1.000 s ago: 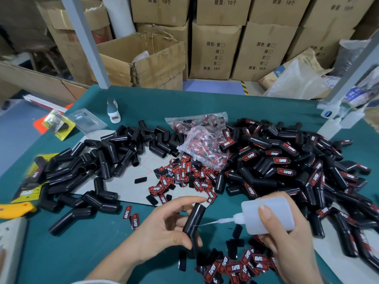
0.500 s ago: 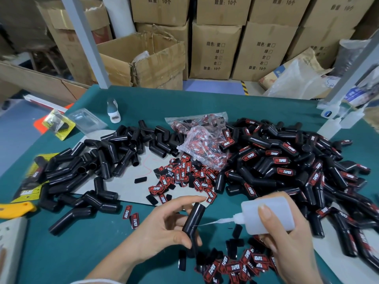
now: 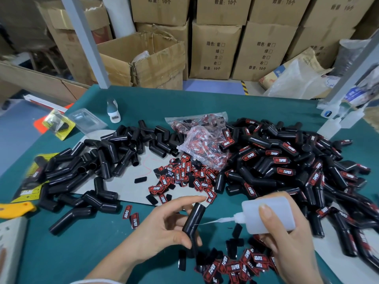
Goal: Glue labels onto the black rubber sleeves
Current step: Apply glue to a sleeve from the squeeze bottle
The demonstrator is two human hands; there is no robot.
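Note:
My left hand (image 3: 162,228) grips a bent black rubber sleeve (image 3: 193,219) upright near the table's front. My right hand (image 3: 287,242) holds a white glue bottle (image 3: 268,215) on its side, and the thin nozzle tip touches the sleeve's middle. Loose red-and-black labels (image 3: 184,177) lie in a heap in the centre, and more labels (image 3: 233,265) lie under my hands. Plain sleeves (image 3: 98,160) are piled on the left. Labelled sleeves (image 3: 287,165) are piled on the right.
Clear bags of labels (image 3: 203,144) sit behind the loose heap. A small white bottle (image 3: 113,110) and blister packs (image 3: 59,125) stand at the back left, a yellow tool (image 3: 14,210) at the left edge. Cardboard boxes (image 3: 215,50) line the wall beyond the green table (image 3: 82,253).

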